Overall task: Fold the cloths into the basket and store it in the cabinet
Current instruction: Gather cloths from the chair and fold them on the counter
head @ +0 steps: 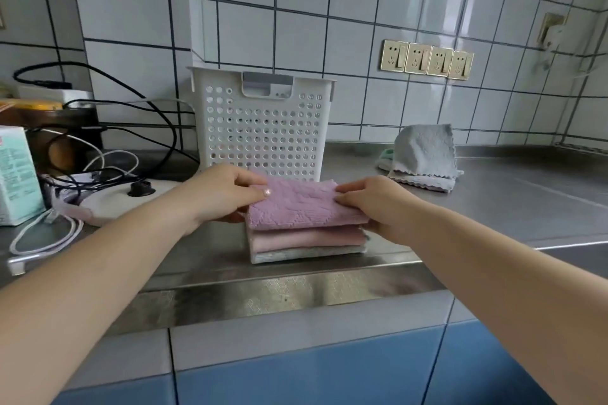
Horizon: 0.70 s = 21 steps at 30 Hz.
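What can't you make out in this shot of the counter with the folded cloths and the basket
- Head view: inside of the white basket is hidden by its perforated front wall.
- Cloth stack: its sides are covered by the left hand and right hand.
- Printing on the box is too small and cut by the left edge.
- The cabinet is not in view.
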Each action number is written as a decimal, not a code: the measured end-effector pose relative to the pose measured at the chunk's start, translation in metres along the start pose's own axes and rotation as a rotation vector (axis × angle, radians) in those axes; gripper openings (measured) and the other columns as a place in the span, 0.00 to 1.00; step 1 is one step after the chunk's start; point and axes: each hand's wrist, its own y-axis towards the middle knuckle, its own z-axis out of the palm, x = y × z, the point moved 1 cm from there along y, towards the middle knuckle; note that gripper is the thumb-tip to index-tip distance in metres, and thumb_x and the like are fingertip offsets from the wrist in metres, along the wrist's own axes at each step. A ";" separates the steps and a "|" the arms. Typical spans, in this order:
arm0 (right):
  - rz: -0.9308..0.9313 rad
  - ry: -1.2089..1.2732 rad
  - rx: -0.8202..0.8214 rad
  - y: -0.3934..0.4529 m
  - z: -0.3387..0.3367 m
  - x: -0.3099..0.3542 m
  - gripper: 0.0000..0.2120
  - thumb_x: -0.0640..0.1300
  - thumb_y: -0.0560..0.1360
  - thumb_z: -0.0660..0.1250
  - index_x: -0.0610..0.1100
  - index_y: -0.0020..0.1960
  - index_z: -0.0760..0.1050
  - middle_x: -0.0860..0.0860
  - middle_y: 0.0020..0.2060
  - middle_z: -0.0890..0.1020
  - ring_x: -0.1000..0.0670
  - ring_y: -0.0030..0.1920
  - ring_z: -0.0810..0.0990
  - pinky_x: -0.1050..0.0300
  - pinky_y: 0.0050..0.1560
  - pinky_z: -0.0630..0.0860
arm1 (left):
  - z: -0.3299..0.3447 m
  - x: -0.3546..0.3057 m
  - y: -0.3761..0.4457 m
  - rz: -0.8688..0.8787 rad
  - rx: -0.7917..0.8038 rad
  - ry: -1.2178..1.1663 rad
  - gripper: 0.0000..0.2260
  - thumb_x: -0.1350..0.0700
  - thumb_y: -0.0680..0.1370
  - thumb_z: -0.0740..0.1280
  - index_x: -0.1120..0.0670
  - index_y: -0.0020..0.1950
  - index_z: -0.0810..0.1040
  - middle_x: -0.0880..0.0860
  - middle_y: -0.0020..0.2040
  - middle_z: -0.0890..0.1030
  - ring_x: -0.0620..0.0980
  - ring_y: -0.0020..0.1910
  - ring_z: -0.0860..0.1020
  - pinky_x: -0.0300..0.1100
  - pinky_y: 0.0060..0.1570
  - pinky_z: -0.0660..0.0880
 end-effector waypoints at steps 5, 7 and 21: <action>-0.025 -0.246 -0.014 0.002 0.000 0.000 0.06 0.42 0.75 0.66 0.48 0.49 0.81 0.45 0.45 0.81 0.50 0.40 0.75 0.55 0.45 0.75 | 0.002 0.005 0.000 -0.003 0.059 0.330 0.09 0.47 0.75 0.68 0.45 0.55 0.80 0.48 0.50 0.81 0.47 0.47 0.79 0.38 0.45 0.76; -0.132 -0.477 -0.064 0.002 0.000 0.007 0.13 0.44 0.75 0.64 0.49 0.59 0.78 0.47 0.50 0.82 0.51 0.42 0.76 0.60 0.45 0.72 | -0.002 -0.002 0.004 0.085 -0.002 0.525 0.14 0.46 0.77 0.64 0.46 0.61 0.78 0.49 0.60 0.78 0.48 0.60 0.74 0.39 0.60 0.69; -0.200 -0.850 0.215 0.025 0.027 -0.001 0.27 0.58 0.80 0.51 0.50 0.76 0.54 0.50 0.76 0.57 0.48 0.75 0.57 0.55 0.72 0.51 | 0.035 0.004 0.020 0.079 0.295 0.776 0.29 0.41 0.81 0.48 0.53 0.77 0.45 0.50 0.78 0.45 0.47 0.77 0.45 0.43 0.74 0.41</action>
